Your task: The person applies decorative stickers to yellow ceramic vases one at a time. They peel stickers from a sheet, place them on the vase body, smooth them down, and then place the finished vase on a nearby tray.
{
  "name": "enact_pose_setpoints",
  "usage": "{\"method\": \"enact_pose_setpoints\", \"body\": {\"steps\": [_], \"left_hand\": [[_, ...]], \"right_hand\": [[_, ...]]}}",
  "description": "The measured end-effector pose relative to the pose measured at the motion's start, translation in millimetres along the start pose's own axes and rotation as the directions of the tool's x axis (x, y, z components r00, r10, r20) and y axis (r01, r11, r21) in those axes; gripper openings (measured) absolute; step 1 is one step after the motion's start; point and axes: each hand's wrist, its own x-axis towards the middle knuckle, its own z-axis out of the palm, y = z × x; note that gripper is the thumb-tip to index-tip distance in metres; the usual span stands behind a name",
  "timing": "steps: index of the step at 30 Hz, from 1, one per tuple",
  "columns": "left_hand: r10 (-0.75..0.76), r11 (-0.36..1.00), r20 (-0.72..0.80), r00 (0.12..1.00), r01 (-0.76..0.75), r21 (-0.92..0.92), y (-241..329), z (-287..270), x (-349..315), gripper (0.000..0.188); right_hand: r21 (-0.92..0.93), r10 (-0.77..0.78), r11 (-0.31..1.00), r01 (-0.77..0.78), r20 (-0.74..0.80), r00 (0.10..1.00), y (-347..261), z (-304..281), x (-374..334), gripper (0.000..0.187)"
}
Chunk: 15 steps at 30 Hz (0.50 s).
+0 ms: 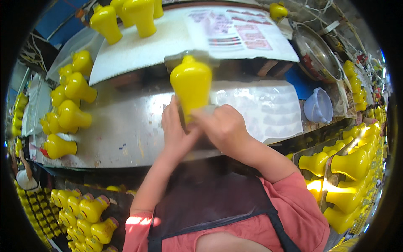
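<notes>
A glossy yellow vase-shaped bottle is held upside-down above the worktable, its wide body up and its narrow neck down in my hands. My left hand grips the neck from the left. My right hand closes on the lower part from the right, fingers pressed over a pale sticker-like patch. A clear sheet of label backing lies on the table just right of my hands.
Several yellow bottles lie on their sides at the table's left, and more stand on a white board at the back. A printed sheet, a metal bowl and a small lilac cup sit to the right. Bottles fill crates below and shelves at right.
</notes>
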Motion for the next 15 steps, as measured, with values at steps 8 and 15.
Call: {"method": "enact_pose_setpoints", "body": {"steps": [8, 15], "left_hand": [[-0.131, 0.98, 0.049, 0.99, 0.136, -0.145, 2.7, 8.5, 25.4, 0.077], [-0.116, 0.877, 0.146, 0.982, 0.171, -0.449, -2.0, 2.1, 29.1, 0.068]], "right_hand": [[0.357, 0.499, 0.826, -0.436, -0.104, 0.861, 15.3, 16.4, -20.4, 0.027], [0.494, 0.513, 0.751, -0.439, -0.015, 0.858, 17.4, 18.7, -23.6, 0.028]]}}
